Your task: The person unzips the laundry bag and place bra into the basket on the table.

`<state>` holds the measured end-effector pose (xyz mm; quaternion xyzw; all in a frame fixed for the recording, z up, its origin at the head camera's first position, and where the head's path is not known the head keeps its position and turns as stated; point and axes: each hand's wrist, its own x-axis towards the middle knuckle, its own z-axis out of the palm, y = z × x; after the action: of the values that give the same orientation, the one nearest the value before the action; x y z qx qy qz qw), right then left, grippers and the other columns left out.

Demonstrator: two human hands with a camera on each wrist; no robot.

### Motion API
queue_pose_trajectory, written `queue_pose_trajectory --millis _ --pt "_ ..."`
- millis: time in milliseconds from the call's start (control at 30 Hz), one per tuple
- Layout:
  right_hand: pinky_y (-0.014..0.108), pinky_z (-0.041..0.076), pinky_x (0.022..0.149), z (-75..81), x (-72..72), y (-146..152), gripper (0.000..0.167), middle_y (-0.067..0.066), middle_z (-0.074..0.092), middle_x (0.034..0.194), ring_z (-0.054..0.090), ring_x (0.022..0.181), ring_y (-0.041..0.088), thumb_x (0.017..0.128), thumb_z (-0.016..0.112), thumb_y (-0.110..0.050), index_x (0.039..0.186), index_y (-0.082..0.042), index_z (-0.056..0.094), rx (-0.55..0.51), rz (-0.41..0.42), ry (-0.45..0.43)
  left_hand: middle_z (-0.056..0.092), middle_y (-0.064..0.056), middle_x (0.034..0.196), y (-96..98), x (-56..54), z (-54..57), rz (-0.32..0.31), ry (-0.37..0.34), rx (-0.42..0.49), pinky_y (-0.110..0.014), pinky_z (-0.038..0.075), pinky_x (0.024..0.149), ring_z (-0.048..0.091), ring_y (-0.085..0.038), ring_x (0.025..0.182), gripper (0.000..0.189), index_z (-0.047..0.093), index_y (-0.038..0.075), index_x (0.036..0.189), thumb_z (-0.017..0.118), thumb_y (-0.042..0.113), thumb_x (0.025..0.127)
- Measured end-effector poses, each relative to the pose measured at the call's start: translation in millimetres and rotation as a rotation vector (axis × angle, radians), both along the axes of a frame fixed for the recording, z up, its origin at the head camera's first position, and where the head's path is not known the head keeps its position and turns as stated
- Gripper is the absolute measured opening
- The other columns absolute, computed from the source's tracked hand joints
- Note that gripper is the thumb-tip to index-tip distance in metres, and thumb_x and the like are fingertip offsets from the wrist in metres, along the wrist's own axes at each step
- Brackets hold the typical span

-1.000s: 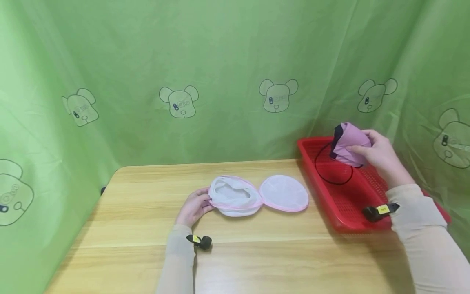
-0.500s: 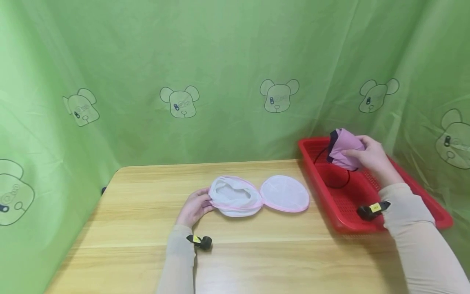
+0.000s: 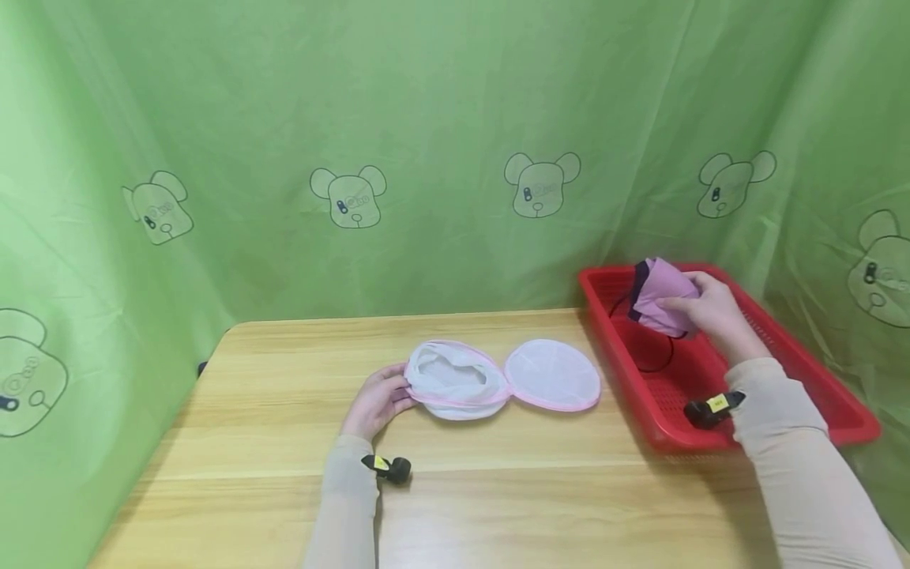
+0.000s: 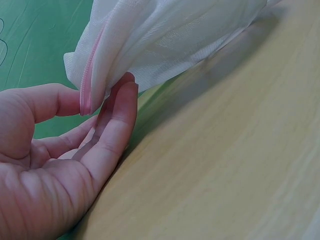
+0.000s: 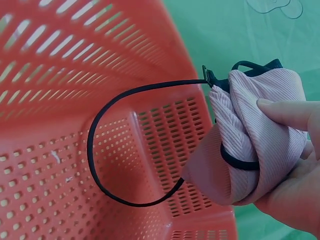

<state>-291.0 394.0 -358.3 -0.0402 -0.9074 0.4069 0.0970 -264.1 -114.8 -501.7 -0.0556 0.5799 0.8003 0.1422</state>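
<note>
On the table, a white mesh laundry bag (image 3: 455, 412) with pink zip edging lies unzipped, its round lid (image 3: 553, 375) folded out to the right. My left hand (image 3: 377, 401) pinches the bag's left edge; in the left wrist view the thumb and fingers meet at the pink zip (image 4: 87, 80). My right hand (image 3: 720, 312) holds a folded pink bra (image 5: 272, 117) with black trim over the red basket. From the bra a black strap (image 5: 92, 145) hangs in a wide loop, a small slider showing near its upper end. The palm hides the bra's far side.
The red plastic basket (image 3: 667, 433) with perforated walls stands at the table's right side. A wooden tabletop (image 3: 540, 506) stretches in front of the bag. Green curtain (image 3: 441, 261) hangs close behind the table and along both sides.
My right hand has moved left and lower in the head view with the bra, staying over the basket. The left hand and the laundry bag have kept their places.
</note>
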Motion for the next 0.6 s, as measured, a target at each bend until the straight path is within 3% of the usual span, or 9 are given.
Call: queue_pose_trajectory --millis 300,600 --pt "0.011 0.047 0.062 -11.0 -5.3 5.5 0.061 -0.03 0.046 0.082 0.046 0.075 -0.01 0.086 0.073 -0.025 0.132 0.004 0.045 0.008 0.0 0.019 0.064 -0.008 0.098 0.1 1.4 2.7 0.002 -0.002 0.008 -0.029 0.06 0.077 0.066 -0.016 0.082 0.047 0.043 -0.007 0.138 0.051 -0.004 0.092" --pt "0.009 0.046 0.064 -15.6 -4.8 6.7 0.063 -0.004 0.052 0.1 0.045 0.076 -0.012 0.087 0.072 -0.026 0.133 0.007 0.045 0.044 0.012 -0.005 0.063 -0.008 0.098 -0.3 2.1 3.2 -0.001 -0.016 0.011 -0.029 0.06 0.078 0.066 -0.016 0.082 0.047 0.044 -0.005 0.138 0.052 -0.004 0.092"
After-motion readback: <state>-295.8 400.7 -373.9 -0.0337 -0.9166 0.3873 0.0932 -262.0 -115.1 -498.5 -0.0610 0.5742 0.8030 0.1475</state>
